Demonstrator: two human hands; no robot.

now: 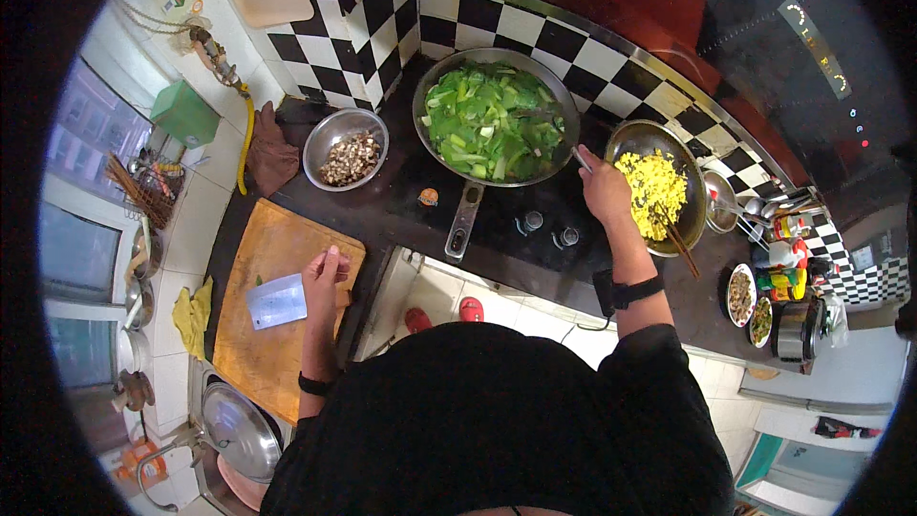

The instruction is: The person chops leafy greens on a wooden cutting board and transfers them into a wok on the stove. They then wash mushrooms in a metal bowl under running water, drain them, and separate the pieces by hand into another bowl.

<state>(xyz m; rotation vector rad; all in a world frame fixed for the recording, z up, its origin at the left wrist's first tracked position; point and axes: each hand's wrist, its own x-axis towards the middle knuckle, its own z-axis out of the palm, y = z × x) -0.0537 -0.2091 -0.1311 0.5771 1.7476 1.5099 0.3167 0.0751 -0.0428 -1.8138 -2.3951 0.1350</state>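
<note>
A large wok point(471, 193) on the stove holds chopped leafy greens point(487, 122) in liquid. My right hand point(605, 183) grips the handle of a metal utensil point(582, 158) whose far end is in the greens. Beside that hand, a second pan point(698, 190) holds scrambled egg point(652, 190), with wooden chopsticks point(682, 251) leaning in it. My left hand point(328, 274) is raised over the wooden cutting board point(276, 236), close to a cleaver point(277, 301) lying there; its fingers are bent, and whether they hold anything is unclear.
A steel bowl point(346, 115) of diced brown food stands left of the wok, near a brown cloth point(271, 150). Two plates of food point(741, 295), seasoning bottles point(784, 254) and a rice cooker point(793, 330) stand at the right. A sink with a pot lid point(240, 430) is at the lower left.
</note>
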